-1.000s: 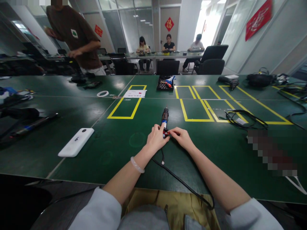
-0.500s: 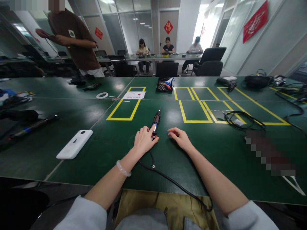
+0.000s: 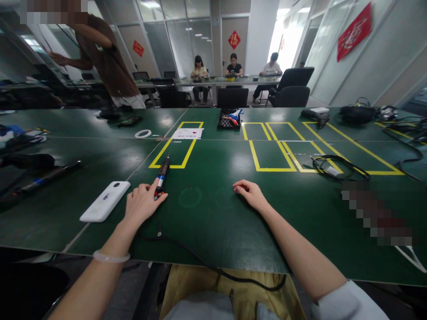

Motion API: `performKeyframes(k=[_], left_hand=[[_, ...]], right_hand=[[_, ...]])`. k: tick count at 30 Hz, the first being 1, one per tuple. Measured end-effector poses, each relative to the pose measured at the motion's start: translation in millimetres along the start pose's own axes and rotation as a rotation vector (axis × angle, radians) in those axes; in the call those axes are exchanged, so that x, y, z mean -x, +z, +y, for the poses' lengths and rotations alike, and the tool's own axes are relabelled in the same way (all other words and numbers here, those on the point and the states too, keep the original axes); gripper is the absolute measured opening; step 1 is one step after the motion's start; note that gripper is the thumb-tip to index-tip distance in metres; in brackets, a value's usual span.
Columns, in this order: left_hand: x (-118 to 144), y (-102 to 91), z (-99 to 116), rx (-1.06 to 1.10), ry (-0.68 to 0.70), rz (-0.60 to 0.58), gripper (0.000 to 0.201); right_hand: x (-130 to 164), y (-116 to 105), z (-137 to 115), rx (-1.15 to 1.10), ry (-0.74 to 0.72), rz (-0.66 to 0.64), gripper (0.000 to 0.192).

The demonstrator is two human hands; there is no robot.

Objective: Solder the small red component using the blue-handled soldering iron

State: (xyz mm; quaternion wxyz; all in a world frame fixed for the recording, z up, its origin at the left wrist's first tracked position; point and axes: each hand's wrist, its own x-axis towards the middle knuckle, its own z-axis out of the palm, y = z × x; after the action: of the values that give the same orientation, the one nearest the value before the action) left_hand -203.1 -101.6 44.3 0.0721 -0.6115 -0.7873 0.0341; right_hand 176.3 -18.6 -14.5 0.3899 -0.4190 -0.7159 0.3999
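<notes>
Left hand (image 3: 142,205) pinches the rear of the slim black-and-blue corded soldering iron (image 3: 162,174) near the green bench's (image 3: 233,222) front edge; keep its tip low. Right hand (image 3: 251,194) rests open, empty.

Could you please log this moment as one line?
left hand: on black-and-blue corded soldering iron | right hand: empty, resting on green table

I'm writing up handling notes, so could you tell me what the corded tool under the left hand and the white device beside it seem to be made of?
The corded tool looks like black plastic with a blue band, matte, with a rubbery black cord trailing from it; the tip is too small to judge. The white device appears to be smooth hard plastic with a slight sheen. The left hand rests on the tool's rear end.
</notes>
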Motion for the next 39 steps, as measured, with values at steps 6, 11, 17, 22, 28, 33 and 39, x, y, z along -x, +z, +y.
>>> performKeyframes(k=[6,11,17,22,28,33,39], left_hand=[[-1.7,-3.8,-27.6,-0.081,-0.14,0.014,0.063],[6.4,-9.3,-19.5,-0.098,-0.06,0.155,0.048],[1.3,-19.8,-14.3,-0.104,-0.087,0.154,0.045],[-5.1,-38.1,31.1,0.243,-0.045,0.078,0.039],[-9.6,-45.1,135.6,0.743,0.4,-0.084,0.029],[-17.0,-26.9,188.5,1.137,0.543,-0.366,0.038],[-13.0,-1.4,203.6,1.43,0.563,-0.538,0.06]], right_hand=[[-0.2,0.6,-2.5,0.0,0.003,-0.012,0.022],[0.1,1.1,-3.6,0.003,-0.001,-0.017,0.022],[0.3,1.3,-5.3,0.005,-0.001,-0.022,0.021],[0.3,2.3,-5.7,0.009,0.004,-0.026,0.021],[0.1,1.1,-4.3,-0.005,-0.007,-0.047,0.021],[1.0,0.7,-6.0,-0.139,-0.025,-0.117,0.029],[3.4,4.4,-10.4,-0.228,-0.057,-0.245,0.025]])
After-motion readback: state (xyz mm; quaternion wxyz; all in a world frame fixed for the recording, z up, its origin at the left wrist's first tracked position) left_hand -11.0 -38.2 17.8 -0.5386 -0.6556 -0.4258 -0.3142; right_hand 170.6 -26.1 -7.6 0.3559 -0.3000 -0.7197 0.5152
